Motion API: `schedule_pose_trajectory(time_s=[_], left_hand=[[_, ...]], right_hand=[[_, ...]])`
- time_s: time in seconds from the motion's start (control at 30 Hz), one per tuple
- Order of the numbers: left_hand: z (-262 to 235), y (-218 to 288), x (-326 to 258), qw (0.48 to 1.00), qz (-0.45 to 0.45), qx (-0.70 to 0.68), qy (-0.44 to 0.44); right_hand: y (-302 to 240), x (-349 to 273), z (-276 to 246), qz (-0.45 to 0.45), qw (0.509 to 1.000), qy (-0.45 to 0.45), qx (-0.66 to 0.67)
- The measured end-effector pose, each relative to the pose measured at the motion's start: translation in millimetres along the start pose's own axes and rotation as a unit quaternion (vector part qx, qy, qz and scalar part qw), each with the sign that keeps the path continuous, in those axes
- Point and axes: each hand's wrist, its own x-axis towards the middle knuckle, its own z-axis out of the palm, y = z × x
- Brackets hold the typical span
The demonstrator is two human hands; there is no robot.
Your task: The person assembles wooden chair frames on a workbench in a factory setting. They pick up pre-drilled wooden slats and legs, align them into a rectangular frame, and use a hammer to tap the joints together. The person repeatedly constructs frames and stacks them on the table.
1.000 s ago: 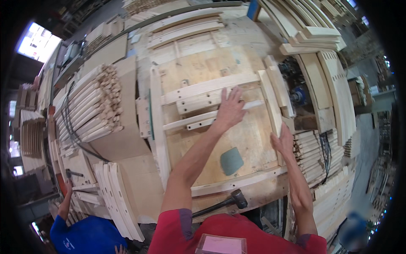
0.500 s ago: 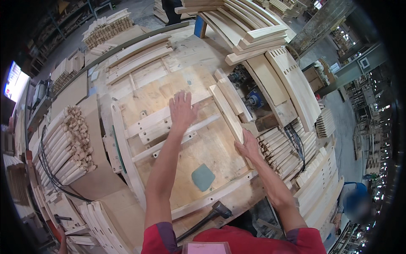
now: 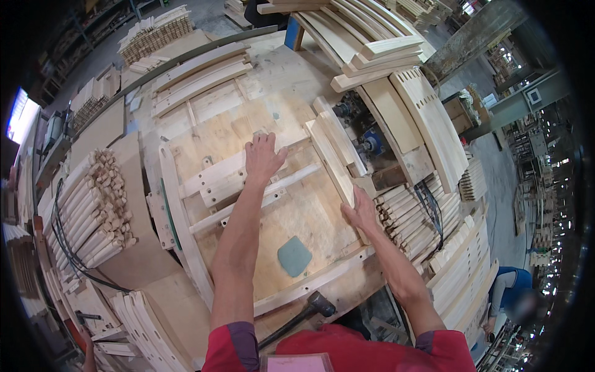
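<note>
Left hand: the left hand lies palm down near the centre of the frame, fingers slightly spread over the upper rail; it pinches nothing, and how firmly it presses I cannot tell.
Right hand: the right hand, right of centre, pinches the lower end of the side piece between thumb and fingers; the fingertips are partly hidden.
Side piece: pale wood, slanting from the upper centre down to the right hand, its upper end beside the right end of the upper rail.
Upper rail: left of centre, with dark holes toward its left end, reaching under the left hand.
Lower rail: a narrow pale rail just below the upper one, passing under the left forearm.
Left upright: a long curved piece at the left of the layout.
Worktop: plywood, with a green patch at lower centre.
Mallet: a dark mallet at the lower edge, before the red shirt.
Spindles: a stacked pile at left.
</note>
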Motion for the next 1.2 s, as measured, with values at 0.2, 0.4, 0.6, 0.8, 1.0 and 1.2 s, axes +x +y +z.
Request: schedule_pose_trajectory(time_s=[0.2,0.4,0.6,0.8,1.0,1.2], left_hand=[[-1,1,0,1.0,-0.008,-0.007,-0.002],[-3,3,1,0.999,-0.03,-0.022,-0.031],[25,47,-46,0.978,0.205,0.022,-0.024],[29,37,-55,0.966,0.232,-0.013,0.114],[-19,-24,-26,0.99,-0.093,0.072,0.078],[-26,-38,-34,0.992,-0.088,0.054,0.072]], right_hand=[[-4,-1,7,0.015,1.0,-0.006,0.023],[-2,-5,15,0.009,1.0,0.006,0.028],[1,-10,12,0.01,1.0,0.004,0.002],[-10,-4,13,0.024,1.0,0.004,-0.015],[-14,-6,9,0.034,0.999,-0.011,0.03],[-5,-7,16,0.016,1.0,0.001,-0.005]])
